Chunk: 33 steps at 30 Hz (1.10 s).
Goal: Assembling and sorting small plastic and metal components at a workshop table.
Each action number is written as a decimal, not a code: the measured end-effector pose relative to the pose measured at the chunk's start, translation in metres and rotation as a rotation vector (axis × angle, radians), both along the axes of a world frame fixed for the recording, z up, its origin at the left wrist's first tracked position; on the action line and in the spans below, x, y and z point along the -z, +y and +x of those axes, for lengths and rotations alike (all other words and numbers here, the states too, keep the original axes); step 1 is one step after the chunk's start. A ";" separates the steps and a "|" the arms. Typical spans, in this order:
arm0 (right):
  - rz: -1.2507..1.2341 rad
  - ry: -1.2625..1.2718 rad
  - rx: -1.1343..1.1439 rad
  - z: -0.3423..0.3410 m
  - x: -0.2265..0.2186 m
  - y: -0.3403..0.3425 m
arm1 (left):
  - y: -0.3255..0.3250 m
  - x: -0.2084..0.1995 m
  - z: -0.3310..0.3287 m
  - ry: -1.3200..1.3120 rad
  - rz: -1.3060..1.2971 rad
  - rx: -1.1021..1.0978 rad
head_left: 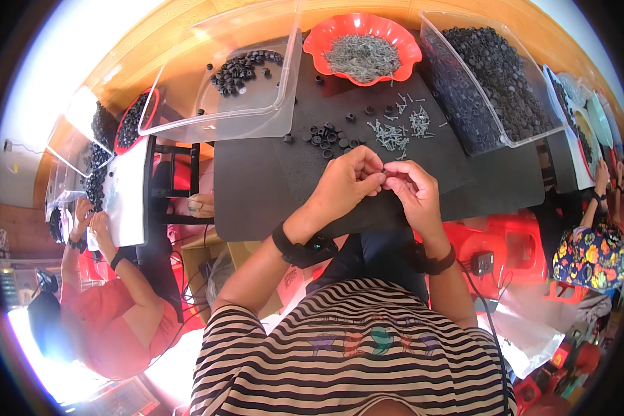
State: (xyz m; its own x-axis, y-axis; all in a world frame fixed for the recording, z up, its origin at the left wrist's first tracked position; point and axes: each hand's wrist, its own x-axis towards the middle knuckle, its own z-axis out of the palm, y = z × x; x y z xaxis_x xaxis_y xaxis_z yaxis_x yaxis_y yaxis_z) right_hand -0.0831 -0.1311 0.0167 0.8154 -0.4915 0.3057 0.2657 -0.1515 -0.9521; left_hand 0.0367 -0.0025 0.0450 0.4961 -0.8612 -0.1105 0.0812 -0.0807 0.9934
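Over the near part of the black table (pixel 256 201), my left hand (pixel 348 182) and my right hand (pixel 414 193) meet at the fingertips. Both are closed in a pinch. Something small and dark shows between them, mostly covered by fingers, so its kind cannot be made out. Beyond my left hand lies a loose group of small black plastic caps (pixel 328 139). Farther to the right, small piles of silvery screws (pixel 390 136) are spread on the table, with a few black caps among them.
A red scalloped bowl (pixel 314 47) of screws stands at the back. Left of it is a transparent bin (pixel 256 125) with some black caps; right, another bin (pixel 498 128) heaped with black parts. Co-workers sit at both sides. A red stool (pixel 513 243) stands behind my right arm.
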 end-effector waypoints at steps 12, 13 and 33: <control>-0.011 0.028 -0.029 0.005 0.001 -0.002 | 0.005 -0.014 -0.007 -0.610 0.029 0.039; -0.039 0.040 -0.037 0.004 0.001 -0.003 | 0.006 -0.012 -0.007 -0.614 0.030 0.027; 0.110 -0.010 0.046 -0.013 -0.003 -0.019 | -0.024 -0.001 0.045 -1.273 0.170 -0.088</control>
State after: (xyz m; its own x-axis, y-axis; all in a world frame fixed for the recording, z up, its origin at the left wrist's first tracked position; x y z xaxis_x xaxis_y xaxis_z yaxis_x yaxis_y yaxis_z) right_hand -0.0957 -0.1503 0.0198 0.7884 -0.5596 0.2555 0.2700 -0.0585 -0.9611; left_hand 0.0814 -0.0269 0.0460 0.3868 -0.8421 0.3757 -0.9000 -0.2559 0.3530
